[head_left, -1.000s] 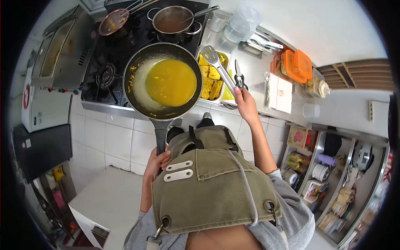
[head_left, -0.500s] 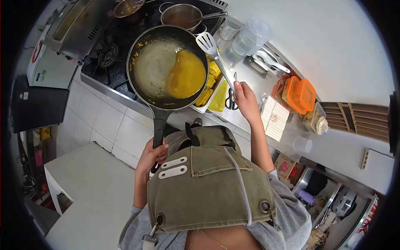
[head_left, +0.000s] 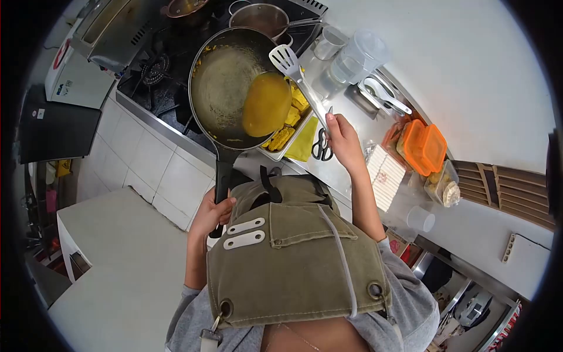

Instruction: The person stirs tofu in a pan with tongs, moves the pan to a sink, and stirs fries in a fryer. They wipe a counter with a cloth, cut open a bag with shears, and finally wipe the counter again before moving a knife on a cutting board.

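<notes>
My left hand (head_left: 212, 214) is wrapped round the black handle of a frying pan (head_left: 226, 88), which I hold up, tilted to the right. A smooth yellow-orange layer, like thin cooked egg (head_left: 267, 108), lies against the pan's right side and reaches its rim. Small yellow bits stick to the pan's upper left wall. My right hand (head_left: 346, 141) is closed on the handle of a slotted spatula (head_left: 285, 60); its white head is over the pan's right rim. Under that rim stands a metal tray (head_left: 271, 154) with yellow folded pieces (head_left: 281, 139), partly hidden by the pan.
A black stove (head_left: 155, 70) with a saucepan (head_left: 258, 17) lies behind the pan. On the steel counter are scissors (head_left: 322, 146), a yellow cloth (head_left: 302, 141), plastic jugs (head_left: 358, 56), orange-lidded containers (head_left: 423, 146) and a white ridged sheet (head_left: 385, 176). A white surface (head_left: 123, 252) is at my left.
The pan has shifted slightly right and up and tilted more, and the egg layer has slid to its right rim. The spatula head has moved slightly left, to the pan's edge.
</notes>
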`<act>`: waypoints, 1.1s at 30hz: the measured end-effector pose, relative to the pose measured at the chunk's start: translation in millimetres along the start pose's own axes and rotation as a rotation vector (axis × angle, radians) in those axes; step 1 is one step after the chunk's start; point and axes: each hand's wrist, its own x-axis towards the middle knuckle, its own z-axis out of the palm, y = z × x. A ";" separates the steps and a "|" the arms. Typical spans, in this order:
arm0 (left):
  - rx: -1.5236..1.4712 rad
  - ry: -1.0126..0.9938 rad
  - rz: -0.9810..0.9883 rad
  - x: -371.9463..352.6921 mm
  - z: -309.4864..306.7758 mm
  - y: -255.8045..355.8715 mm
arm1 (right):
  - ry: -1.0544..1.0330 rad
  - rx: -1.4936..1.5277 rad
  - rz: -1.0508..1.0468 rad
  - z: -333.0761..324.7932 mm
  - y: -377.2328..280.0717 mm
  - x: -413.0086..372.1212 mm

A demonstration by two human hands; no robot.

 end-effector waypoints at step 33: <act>0.067 0.012 0.057 8.8 3.1 -4.9 | -0.035 0.067 0.100 -8.4 1.7 -6.6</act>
